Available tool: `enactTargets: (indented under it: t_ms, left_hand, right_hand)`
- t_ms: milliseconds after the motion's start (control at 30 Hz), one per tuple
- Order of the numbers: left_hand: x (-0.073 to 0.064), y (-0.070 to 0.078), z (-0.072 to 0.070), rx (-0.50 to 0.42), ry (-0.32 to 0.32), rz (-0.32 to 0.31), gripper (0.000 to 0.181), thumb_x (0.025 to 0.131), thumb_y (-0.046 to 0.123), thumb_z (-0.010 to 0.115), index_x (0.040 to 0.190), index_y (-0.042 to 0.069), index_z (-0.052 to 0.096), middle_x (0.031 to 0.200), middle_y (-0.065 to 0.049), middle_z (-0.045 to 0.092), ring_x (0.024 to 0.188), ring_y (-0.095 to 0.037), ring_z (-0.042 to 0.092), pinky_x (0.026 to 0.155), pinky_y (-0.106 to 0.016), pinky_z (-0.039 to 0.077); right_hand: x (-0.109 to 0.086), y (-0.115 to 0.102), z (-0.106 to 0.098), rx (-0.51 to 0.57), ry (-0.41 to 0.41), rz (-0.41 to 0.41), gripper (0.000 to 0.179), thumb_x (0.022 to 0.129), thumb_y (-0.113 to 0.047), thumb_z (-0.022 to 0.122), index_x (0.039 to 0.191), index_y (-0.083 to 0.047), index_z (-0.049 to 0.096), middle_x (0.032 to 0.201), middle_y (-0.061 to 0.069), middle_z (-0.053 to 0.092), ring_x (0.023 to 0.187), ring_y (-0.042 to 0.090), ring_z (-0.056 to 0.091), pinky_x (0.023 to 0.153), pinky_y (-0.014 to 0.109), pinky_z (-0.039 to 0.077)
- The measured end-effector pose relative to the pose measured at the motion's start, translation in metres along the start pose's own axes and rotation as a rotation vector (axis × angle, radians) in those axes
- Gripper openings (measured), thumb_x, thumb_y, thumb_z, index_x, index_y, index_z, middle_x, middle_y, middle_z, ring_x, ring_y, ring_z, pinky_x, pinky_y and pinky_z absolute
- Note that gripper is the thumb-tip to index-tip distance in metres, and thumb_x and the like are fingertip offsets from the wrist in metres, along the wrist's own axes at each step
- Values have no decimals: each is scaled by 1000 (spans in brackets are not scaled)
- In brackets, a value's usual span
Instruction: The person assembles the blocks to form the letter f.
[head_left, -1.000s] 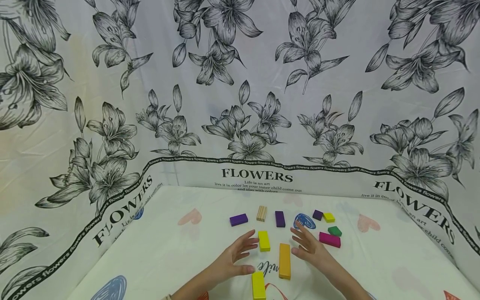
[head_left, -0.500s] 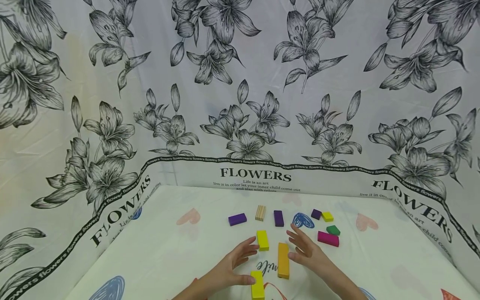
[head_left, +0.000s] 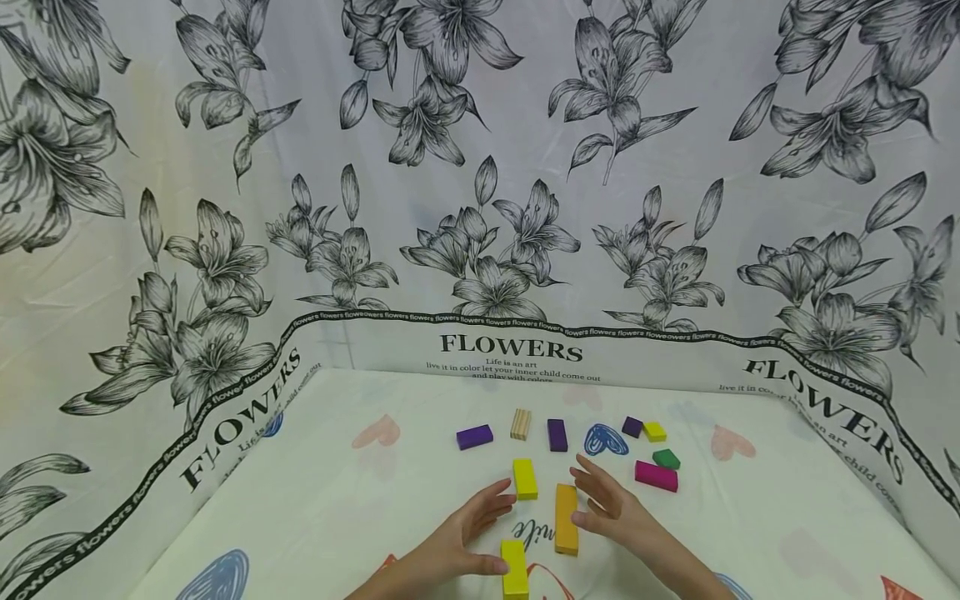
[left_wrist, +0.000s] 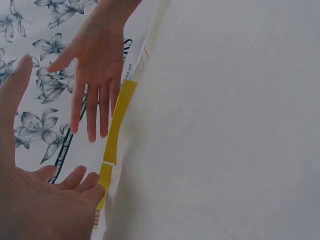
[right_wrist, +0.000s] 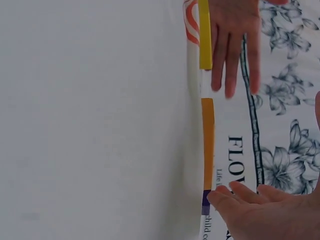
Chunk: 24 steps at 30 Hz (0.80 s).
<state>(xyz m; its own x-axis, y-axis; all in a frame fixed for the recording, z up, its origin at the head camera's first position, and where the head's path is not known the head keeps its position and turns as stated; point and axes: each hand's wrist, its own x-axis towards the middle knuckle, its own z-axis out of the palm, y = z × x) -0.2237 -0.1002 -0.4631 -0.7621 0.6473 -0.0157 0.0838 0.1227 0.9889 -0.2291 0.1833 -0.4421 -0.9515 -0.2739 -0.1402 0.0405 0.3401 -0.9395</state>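
Observation:
Both hands are low over the cloth-covered surface, palms facing each other, with small blocks between them. My left hand (head_left: 468,529) has its fingers loosely bent near the far yellow block (head_left: 526,479). Its thumb tip is right at the left edge of the near yellow block (head_left: 514,570). On the other side, my right hand (head_left: 611,508) is spread beside an orange block (head_left: 566,520), its thumb tip overlapping that block's right edge. Neither hand grips anything. In the right wrist view the orange block (right_wrist: 208,142) shows edge-on, above the right fingertips.
Farther back lie two purple blocks (head_left: 475,437), a striped wooden piece (head_left: 521,424) and a dark purple cube (head_left: 632,427). A small yellow block (head_left: 655,432), a green piece (head_left: 666,459) and a magenta block (head_left: 656,476) lie right. Flower-printed fabric (head_left: 495,233) hangs behind.
The right hand has shifted slightly left, closer to the orange block. The left fingers have come down a little toward me. The blocks stay in place on the cloth.

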Motion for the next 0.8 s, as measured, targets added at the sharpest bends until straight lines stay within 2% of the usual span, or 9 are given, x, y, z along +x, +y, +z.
enactTargets:
  t_ms: [200,400,533,800]
  left_hand:
    - [0,4,2,-128,-5,6,80,94,21,66,157,16,17,159,-16,30,148,-33,28,123,-46,24]
    - [1,12,6,-210,-5,-8,80,94,22,65,157,15,16,160,-15,28,149,-32,26,124,-48,21]
    - [4,11,8,-203,13,-33,80,92,23,68,156,15,20,159,-14,30,148,-31,27,124,-50,19]
    - [4,5,11,-105,57,-74,86,85,20,77,154,19,27,158,-9,33,148,-31,29,123,-50,22]
  right_hand:
    - [1,0,1,27,4,28,86,89,-29,71,156,-17,19,157,20,31,146,43,23,116,60,28]
    - [1,-1,3,-1,10,17,86,88,-28,72,156,-14,20,157,21,32,146,44,25,115,60,29]
    - [2,-1,5,-33,23,18,88,86,-29,74,155,-13,22,156,20,34,145,44,26,115,58,32]
    - [4,3,7,-46,19,53,92,81,-29,79,154,-12,25,156,20,33,145,45,24,116,59,29]
